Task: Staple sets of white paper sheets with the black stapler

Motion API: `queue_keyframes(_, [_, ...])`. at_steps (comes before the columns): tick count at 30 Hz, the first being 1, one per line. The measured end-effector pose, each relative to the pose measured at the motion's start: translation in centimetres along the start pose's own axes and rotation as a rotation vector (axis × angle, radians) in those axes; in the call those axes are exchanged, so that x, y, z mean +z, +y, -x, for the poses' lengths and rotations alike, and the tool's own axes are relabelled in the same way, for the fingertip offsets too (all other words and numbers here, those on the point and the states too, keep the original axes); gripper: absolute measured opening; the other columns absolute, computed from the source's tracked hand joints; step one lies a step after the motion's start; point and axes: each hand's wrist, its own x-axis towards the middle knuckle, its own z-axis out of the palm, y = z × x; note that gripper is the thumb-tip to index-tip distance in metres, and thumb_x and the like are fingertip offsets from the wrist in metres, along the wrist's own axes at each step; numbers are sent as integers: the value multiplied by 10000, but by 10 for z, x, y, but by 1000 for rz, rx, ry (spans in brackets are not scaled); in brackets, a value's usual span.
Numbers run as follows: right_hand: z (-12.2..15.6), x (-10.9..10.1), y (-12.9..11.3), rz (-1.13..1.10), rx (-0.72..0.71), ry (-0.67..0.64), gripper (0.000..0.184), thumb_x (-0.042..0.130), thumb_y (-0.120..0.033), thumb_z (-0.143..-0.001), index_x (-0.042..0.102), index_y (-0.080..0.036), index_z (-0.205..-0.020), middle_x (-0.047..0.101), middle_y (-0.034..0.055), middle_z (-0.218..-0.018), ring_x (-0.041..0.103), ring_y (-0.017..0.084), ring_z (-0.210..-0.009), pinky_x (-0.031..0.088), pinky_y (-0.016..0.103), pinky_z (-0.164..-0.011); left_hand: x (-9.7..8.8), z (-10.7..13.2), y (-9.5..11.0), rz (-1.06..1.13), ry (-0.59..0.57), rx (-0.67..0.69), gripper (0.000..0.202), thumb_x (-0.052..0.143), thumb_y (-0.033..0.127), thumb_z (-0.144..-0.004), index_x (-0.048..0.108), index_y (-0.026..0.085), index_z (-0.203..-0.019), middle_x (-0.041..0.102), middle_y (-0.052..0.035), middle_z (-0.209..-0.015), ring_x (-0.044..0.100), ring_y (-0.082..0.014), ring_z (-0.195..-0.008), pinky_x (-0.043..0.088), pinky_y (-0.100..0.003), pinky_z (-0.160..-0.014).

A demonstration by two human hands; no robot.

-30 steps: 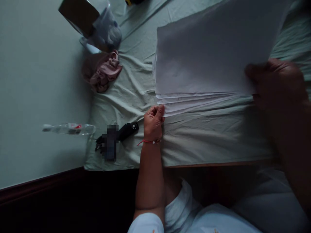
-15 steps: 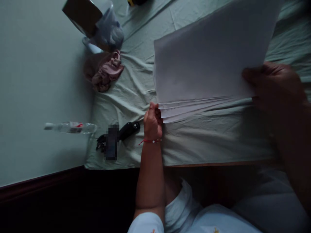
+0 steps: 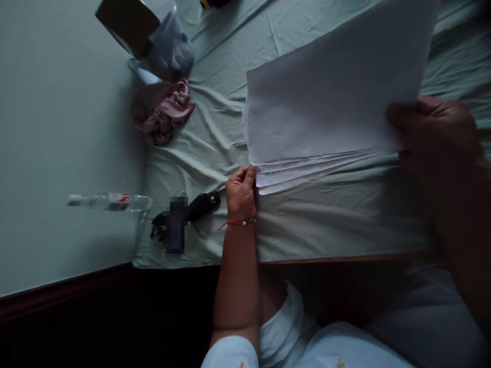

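Note:
A sheaf of white paper sheets (image 3: 330,97) is held up over the cloth-covered surface, its lower edges fanned apart. My right hand (image 3: 441,128) grips the sheaf at its right side, thumb on top and the other fingers behind, partly hidden. At the lower left corner of the sheets, my left hand (image 3: 241,191) pinches the paper edge between thumb and fingers. A red string bracelet circles that wrist. How many sheets the left fingers hold cannot be made out.
A wrinkled pale green cloth (image 3: 215,128) covers the surface. Left of my hands lie a black object (image 3: 205,204), a blurred-out item (image 3: 175,225) and a plastic bottle (image 3: 111,201). Farther back are a pink cloth (image 3: 164,112), a plastic bag (image 3: 172,51) and a brown box (image 3: 128,25).
My left thumb and fingers have closed onto the corner of the sheets, the hand turning slightly. The sheaf's left edge has shifted a little right, and my right hand keeps its grip.

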Motion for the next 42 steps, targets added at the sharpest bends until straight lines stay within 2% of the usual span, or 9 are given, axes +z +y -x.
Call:
queue_keyframes(5, [1, 6, -1, 3, -30, 141, 324, 720, -560, -905, 692, -282, -1070, 549, 35, -683, 717, 219, -850, 624, 266, -547, 0, 0, 3, -7, 20, -17, 235, 942, 308, -725, 757, 169, -769, 711, 35, -686, 588, -74, -609, 483, -231, -629])
queue_keyframes(10, [3, 7, -3, 6, -18, 134, 300, 716, -531, -917, 703, -277, -1077, 530, 31, -659, 721, 207, -819, 582, 233, -489, 1, 1, 6, -8, 34, -26, 218, 937, 283, -726, 760, 165, -775, 710, 27, -688, 593, -85, -628, 501, -244, -663])
queue_keyframes(15, [2, 4, 0, -12, -32, 81, 350, 684, -552, -935, 684, -293, -1170, 542, 23, -656, 716, 199, -780, 558, 229, -465, -2, 1, 3, -43, 10, 24, 216, 944, 274, -697, 765, 179, -772, 659, 47, -659, 534, -52, -576, 443, -196, -571])
queue_keyframes(18, [2, 4, 0, -42, -46, 75, 335, 703, -533, -929, 692, -283, -1152, 570, 27, -690, 685, 162, -722, 509, 207, -428, -5, 0, 1, -48, -16, 32, 288, 955, 313, -671, 780, 198, -869, 694, 28, -718, 581, -76, -618, 483, -215, -604])
queue_keyframes(22, [2, 12, -10, -48, 54, 203, 130, 730, -332, -936, 723, -214, -989, 605, 10, -741, 533, 35, -587, 360, 146, -436, -7, 0, 1, -37, -39, 32, 445, 940, 300, -702, 745, 236, -1098, 650, 42, -678, 547, -85, -576, 460, -233, -583])
queue_keyframes(27, [5, 20, -24, -65, 163, 309, 123, 648, -111, -946, 706, -139, -842, 373, -46, -560, 305, -11, -482, 187, 195, -457, -6, 3, 7, -23, -22, 31, 514, 885, 156, -709, 689, 257, -1173, 653, 51, -683, 563, -85, -599, 461, -226, -617])
queue_keyframes(34, [6, 20, -24, -146, 137, 288, 159, 675, -99, -909, 674, -172, -768, 359, -39, -549, 306, 26, -454, 183, 213, -405, -1, 8, 14, 1, -40, 24, 627, 751, 2, -611, 667, 247, -1182, 651, 60, -710, 615, -87, -685, 477, -235, -754])
queue_keyframes(38, [3, 19, -22, -188, 82, 257, 133, 748, -148, -880, 671, -152, -772, 500, -17, -657, 408, 13, -538, 296, 188, -471, 0, 9, 17, 6, -55, 23, 621, 720, 11, -589, 660, 247, -1160, 649, 50, -721, 593, -98, -682, 453, -241, -711])
queue_keyframes(42, [3, 17, -21, -117, 99, 258, 95, 703, -134, -914, 697, -139, -820, 589, 0, -727, 419, -1, -569, 298, 196, -511, -1, 8, 18, 39, -45, 5, 511, 718, 76, -600, 689, 228, -1087, 647, 29, -737, 543, -97, -615, 411, -248, -600])
